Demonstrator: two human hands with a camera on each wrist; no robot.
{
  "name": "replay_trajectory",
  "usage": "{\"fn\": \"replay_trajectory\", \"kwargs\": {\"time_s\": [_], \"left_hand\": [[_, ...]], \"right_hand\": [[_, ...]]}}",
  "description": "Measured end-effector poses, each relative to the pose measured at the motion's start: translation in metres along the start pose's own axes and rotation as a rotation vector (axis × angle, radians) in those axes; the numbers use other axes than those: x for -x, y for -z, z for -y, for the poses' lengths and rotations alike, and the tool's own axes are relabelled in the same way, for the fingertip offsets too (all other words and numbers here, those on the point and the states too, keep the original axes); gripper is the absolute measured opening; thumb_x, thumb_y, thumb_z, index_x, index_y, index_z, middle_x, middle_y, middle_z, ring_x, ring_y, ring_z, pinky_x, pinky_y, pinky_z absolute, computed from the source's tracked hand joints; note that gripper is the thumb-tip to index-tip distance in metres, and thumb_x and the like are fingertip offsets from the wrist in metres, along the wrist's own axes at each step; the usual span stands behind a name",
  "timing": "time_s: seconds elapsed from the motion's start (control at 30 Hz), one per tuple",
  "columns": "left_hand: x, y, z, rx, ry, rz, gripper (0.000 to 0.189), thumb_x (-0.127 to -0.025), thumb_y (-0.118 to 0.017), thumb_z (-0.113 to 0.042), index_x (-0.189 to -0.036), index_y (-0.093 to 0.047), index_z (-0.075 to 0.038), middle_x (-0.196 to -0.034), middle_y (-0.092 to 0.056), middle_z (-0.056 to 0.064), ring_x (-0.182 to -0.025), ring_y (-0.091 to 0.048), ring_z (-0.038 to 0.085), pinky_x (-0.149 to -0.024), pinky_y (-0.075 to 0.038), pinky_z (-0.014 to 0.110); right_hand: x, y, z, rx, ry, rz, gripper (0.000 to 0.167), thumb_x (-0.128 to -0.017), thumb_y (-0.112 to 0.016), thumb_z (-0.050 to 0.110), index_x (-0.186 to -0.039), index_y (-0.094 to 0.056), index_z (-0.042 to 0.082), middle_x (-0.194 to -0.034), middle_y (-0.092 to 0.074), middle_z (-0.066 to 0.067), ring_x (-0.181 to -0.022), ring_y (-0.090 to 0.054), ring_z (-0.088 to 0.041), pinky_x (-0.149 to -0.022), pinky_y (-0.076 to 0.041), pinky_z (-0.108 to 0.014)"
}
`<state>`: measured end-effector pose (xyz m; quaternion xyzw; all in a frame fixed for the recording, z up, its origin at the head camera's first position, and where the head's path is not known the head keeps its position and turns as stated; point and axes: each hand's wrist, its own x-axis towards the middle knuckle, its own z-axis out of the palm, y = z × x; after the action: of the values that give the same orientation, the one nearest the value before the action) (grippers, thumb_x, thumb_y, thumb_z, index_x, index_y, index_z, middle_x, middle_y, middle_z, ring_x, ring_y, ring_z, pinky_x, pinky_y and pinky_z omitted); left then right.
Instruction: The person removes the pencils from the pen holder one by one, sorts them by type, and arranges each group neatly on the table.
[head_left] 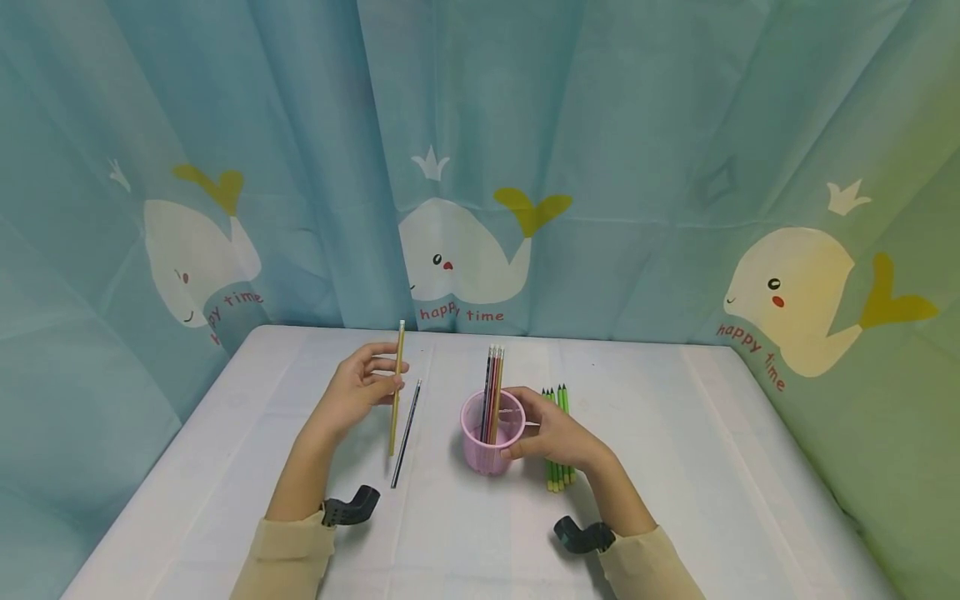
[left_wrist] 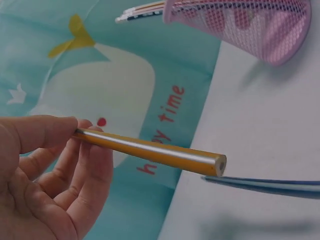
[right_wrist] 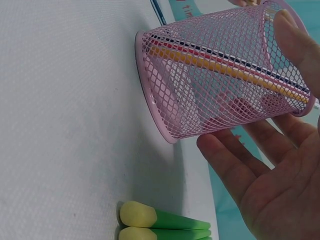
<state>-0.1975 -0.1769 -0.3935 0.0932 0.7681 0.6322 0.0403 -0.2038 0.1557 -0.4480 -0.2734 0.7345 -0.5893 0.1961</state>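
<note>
My left hand (head_left: pixel 352 392) pinches a yellow pencil (head_left: pixel 395 412) between thumb and fingers, above the table. In the left wrist view the pencil's (left_wrist: pixel 155 150) flat, unsharpened end points away from the hand. Below and beside it lies a dark pencil (head_left: pixel 407 435) on the tabletop. My right hand (head_left: pixel 561 435) holds a pink mesh pencil cup (head_left: pixel 483 457), thumb by the rim and fingers round the side. Several pencils (head_left: pixel 492 383), dark, red and yellow, lean inside the cup, as the mesh (right_wrist: pixel 215 100) also shows in the right wrist view.
Several green pencils (head_left: pixel 560 477) with black tips and pale yellow ends lie side by side to the right of the cup, near my right hand. A white cloth covers the table (head_left: pixel 465 550). Behind it hangs a blue curtain (head_left: pixel 637 275) with printed whales.
</note>
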Motion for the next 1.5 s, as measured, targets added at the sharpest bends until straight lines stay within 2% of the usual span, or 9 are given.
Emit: {"fn": "replay_trajectory", "kwargs": {"time_s": [0.23,0.47,0.53,0.83,1.3,1.5], "left_hand": [[-0.004,0.002,0.011,-0.027,0.065,-0.001,0.049,-0.096,-0.061,-0.002,-0.142,-0.044,-0.001,-0.125,-0.062,0.025,-0.094,-0.067,0.014,-0.08,-0.061,0.033],[-0.008,0.003,0.021,-0.052,0.102,0.0,0.047,-0.096,-0.058,-0.001,-0.141,-0.045,0.0,-0.126,-0.059,0.032,-0.104,-0.065,0.036,-0.077,-0.061,0.034],[-0.009,0.003,0.023,-0.058,0.113,0.004,0.047,-0.096,-0.058,-0.002,-0.141,-0.045,0.0,-0.127,-0.058,0.032,-0.106,-0.064,0.038,-0.077,-0.061,0.034],[-0.011,0.003,0.032,-0.1,0.185,0.004,0.047,-0.096,-0.059,-0.002,-0.141,-0.045,0.001,-0.124,-0.06,0.03,-0.099,-0.065,0.032,-0.076,-0.061,0.034],[-0.011,0.003,0.044,-0.142,0.227,0.012,0.047,-0.095,-0.063,-0.003,-0.139,-0.047,0.002,-0.12,-0.064,0.026,-0.084,-0.065,0.02,-0.07,-0.058,0.031],[-0.013,0.003,0.048,-0.128,0.233,0.026,0.047,-0.094,-0.063,-0.001,-0.139,-0.047,0.003,-0.119,-0.064,0.026,-0.082,-0.064,0.018,-0.068,-0.058,0.03]], "right_hand": [[-0.001,0.0,0.001,-0.003,0.008,0.001,0.079,-0.073,-0.086,0.006,-0.142,-0.047,0.01,-0.137,-0.057,-0.013,-0.129,-0.053,-0.031,-0.106,-0.05,-0.045],[0.0,0.0,0.001,-0.002,0.005,-0.001,0.079,-0.073,-0.086,0.006,-0.142,-0.046,0.01,-0.136,-0.058,-0.012,-0.128,-0.054,-0.03,-0.106,-0.05,-0.046],[0.0,0.0,0.0,-0.003,0.004,0.0,0.079,-0.074,-0.086,0.006,-0.142,-0.046,0.01,-0.136,-0.058,-0.012,-0.128,-0.054,-0.03,-0.106,-0.05,-0.046],[-0.001,0.0,0.001,0.0,0.005,0.001,0.079,-0.073,-0.086,0.005,-0.142,-0.047,0.011,-0.137,-0.057,-0.012,-0.128,-0.053,-0.03,-0.105,-0.051,-0.045],[0.001,0.0,0.0,-0.004,0.002,0.0,0.078,-0.074,-0.086,0.006,-0.142,-0.047,0.01,-0.136,-0.058,-0.013,-0.128,-0.054,-0.031,-0.106,-0.05,-0.045],[0.0,0.0,0.0,0.0,-0.005,-0.004,0.078,-0.073,-0.086,0.005,-0.141,-0.048,0.01,-0.138,-0.057,-0.013,-0.13,-0.053,-0.03,-0.106,-0.05,-0.043]]}}
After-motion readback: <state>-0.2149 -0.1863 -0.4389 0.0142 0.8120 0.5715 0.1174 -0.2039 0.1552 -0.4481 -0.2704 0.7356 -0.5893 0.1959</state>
